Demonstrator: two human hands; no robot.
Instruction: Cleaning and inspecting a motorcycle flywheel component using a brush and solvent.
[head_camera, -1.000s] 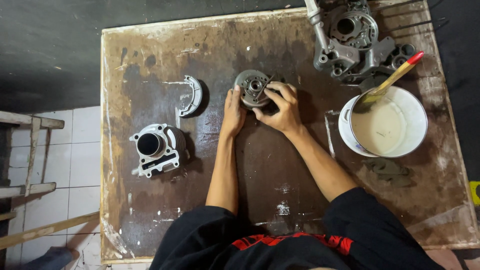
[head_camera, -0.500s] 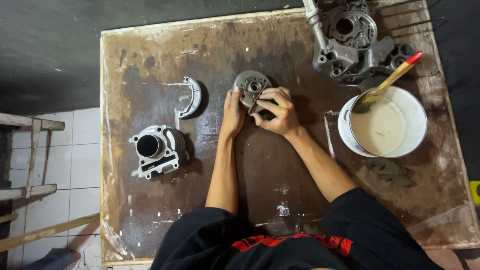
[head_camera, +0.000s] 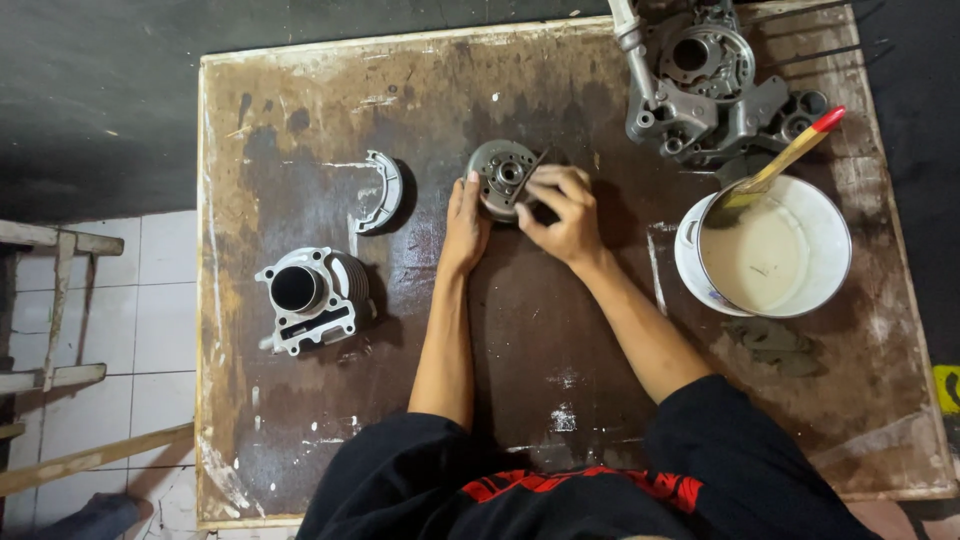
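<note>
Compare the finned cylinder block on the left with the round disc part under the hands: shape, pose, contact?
The cylinder block is boxy with fins and one large open bore; the round disc part is flat and circular with a small central hub. The cylinder block sits alone near the board's left edge, untouched; the disc lies mid-board, with the left hand against its side and the right hand on it. Both are grey metal resting on the stained wooden board.

Dull metal on worn, stained wood

The round part (head_camera: 503, 175) looks matt grey metal; the tabletop (head_camera: 560, 330) is rough, scuffed brown wood with pale smears.
</note>
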